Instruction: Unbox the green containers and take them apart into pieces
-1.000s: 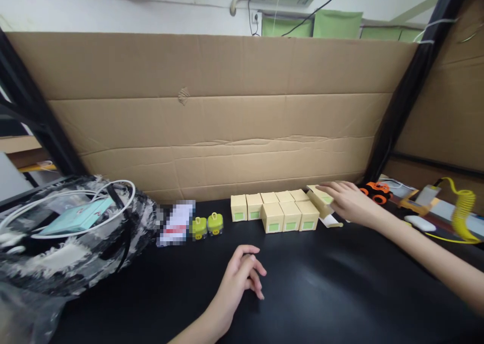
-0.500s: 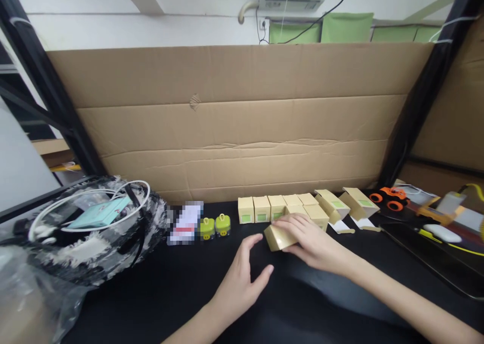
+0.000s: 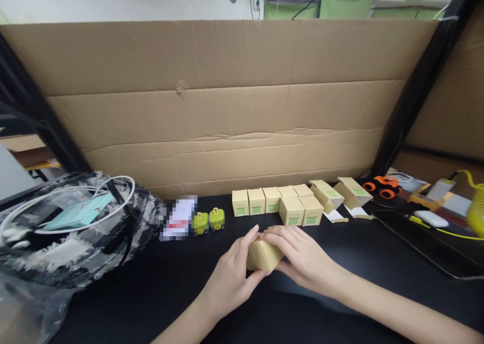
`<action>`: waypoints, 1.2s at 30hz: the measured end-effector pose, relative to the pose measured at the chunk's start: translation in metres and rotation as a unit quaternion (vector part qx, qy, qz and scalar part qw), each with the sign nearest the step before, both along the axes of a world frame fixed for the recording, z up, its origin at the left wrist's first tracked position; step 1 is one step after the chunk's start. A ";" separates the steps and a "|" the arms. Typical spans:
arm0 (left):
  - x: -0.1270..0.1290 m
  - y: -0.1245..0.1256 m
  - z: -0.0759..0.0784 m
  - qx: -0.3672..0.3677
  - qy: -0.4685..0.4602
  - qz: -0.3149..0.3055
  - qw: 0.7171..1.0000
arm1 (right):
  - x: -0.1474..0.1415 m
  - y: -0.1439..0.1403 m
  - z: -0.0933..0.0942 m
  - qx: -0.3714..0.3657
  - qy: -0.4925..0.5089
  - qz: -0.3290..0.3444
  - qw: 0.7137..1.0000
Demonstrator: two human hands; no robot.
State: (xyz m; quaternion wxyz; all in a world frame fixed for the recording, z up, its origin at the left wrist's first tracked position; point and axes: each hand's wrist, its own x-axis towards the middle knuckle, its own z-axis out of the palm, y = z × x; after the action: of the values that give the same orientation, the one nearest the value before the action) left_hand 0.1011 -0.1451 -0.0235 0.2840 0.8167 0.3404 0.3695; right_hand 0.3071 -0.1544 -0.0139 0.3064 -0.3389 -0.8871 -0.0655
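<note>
— Cardboard wall (image 3: 227, 107) fills the back, standing behind the black desk (image 3: 340, 243). What sits on the left?

— Crinkled plastic bag (image 3: 75, 243) with a white cable (image 3: 68, 198) and a teal packet (image 3: 79, 212) on top of it.

— And along the back edge?

— A cluster of small tan boxes (image 3: 278, 205) with green labels, upright, touching side by side. Just right of them lie two open boxes (image 3: 340, 195), tilted, flaps out. Left of the cluster stand two little green toys (image 3: 207, 220). An orange toy car (image 3: 381, 187) is far right.

— Where is the box being handled?

— One tan box (image 3: 262, 256) is near the desk's front, well apart from the cluster, tipped on an edge between both hands.

— How are the fingers?

— Left hand (image 3: 230, 276) cups the box's left side, fingers (image 3: 251, 238) curled against it. Right hand (image 3: 302, 261) lies over the top and right side, fingers (image 3: 278, 235) slightly spread and pressing down. Both grip it.
</note>
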 end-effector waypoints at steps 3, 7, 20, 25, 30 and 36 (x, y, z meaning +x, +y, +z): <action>0.000 0.004 0.000 -0.047 -0.034 0.028 0.998 | 0.001 -0.001 -0.002 0.095 0.046 -0.022 0.994; 0.001 0.010 0.006 -0.113 -0.051 0.041 0.991 | 0.004 -0.007 0.005 -0.011 0.115 0.097 0.989; 0.009 0.029 0.035 -0.489 -0.025 -0.037 0.871 | 0.011 0.022 -0.003 -0.661 0.364 0.221 0.618; 0.012 0.051 0.043 -0.556 0.072 -0.074 0.825 | 0.003 0.020 -0.013 -0.702 0.362 0.220 0.572; 0.016 0.069 0.061 -0.588 0.147 -0.113 0.787 | 0.000 0.019 -0.014 -0.728 0.338 0.202 0.561; 0.006 0.056 0.069 -0.525 0.060 -0.116 0.841 | 0.007 0.026 -0.018 -0.642 0.382 0.131 0.652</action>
State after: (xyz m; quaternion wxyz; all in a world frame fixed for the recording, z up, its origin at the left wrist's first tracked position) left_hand 0.1069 -0.0891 0.0454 0.6901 0.5991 0.4030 0.0501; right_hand 0.3137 -0.1282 -0.0320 0.3296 -0.3266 -0.5477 0.6963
